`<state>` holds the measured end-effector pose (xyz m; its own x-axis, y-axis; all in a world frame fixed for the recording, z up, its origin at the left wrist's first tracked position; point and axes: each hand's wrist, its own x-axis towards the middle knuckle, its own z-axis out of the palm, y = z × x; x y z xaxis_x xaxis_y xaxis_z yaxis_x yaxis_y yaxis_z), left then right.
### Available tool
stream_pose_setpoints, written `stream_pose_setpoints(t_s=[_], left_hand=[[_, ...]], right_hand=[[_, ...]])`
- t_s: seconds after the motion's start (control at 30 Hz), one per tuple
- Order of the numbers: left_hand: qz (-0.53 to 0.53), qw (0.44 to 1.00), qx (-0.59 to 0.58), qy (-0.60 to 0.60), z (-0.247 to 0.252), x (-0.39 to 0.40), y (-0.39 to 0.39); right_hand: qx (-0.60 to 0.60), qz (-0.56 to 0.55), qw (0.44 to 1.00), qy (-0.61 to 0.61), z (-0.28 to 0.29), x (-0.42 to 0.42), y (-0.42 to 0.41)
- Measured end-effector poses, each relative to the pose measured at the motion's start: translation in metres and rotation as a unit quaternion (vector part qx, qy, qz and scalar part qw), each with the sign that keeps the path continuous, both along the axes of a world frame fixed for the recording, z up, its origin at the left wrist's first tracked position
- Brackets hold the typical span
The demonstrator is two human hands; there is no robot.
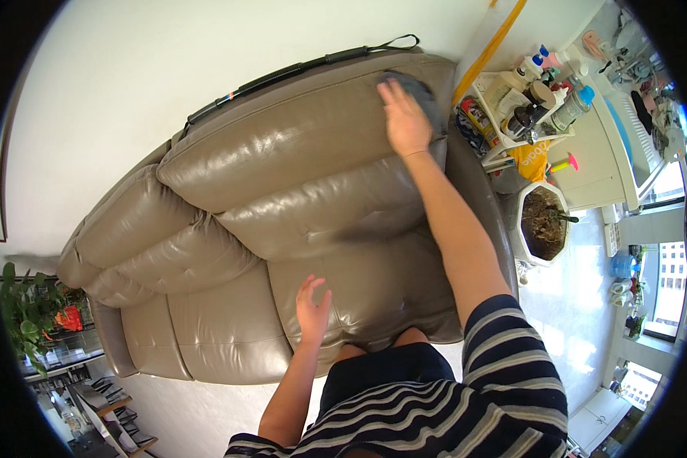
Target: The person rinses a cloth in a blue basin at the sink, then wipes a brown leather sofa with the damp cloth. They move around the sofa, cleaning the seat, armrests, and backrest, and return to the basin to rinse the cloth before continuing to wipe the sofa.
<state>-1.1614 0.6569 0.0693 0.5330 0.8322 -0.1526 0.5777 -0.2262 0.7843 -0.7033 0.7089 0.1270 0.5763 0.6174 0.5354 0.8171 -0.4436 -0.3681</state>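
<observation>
A brown leather sofa (252,154) curves across the view in front of me. At the right end of its backrest, my right hand (406,123) lies over a dark grey cloth (428,96), which bunches out past the back of the hand. Its fingers point towards the backrest's top edge and look slightly blurred. Lower down, my left hand (312,309) hovers above the seat cushion (378,280) with fingers apart and nothing in it.
A black pole with a wrist loop (297,70) lies along the backrest's top. Right of the sofa stand a white rack (495,151) of bottles and an octagonal white planter (544,257) with soil. Leafy plants (26,320) are at far left.
</observation>
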Motion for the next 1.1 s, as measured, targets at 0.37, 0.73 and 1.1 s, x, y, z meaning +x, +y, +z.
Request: stream_pose_setpoints(t_s=[0.37, 0.73, 1.1], left_hand=[[-0.042, 0.992, 0.092, -0.069, 0.071, 0.106, 0.026], [-0.231, 0.812, 0.445, 0.299, 0.175, 0.309, 0.160], [-0.277, 0.720, 0.472, 0.427, 0.130, 0.364, 0.176]], right_hand=[[0.422, -0.314, 0.798, 0.293, -0.100, 0.050, -0.043], [0.599, -0.178, 0.658, 0.420, -0.036, -0.051, -0.057], [0.471, -0.189, 0.771, 0.384, -0.102, 0.084, -0.045]])
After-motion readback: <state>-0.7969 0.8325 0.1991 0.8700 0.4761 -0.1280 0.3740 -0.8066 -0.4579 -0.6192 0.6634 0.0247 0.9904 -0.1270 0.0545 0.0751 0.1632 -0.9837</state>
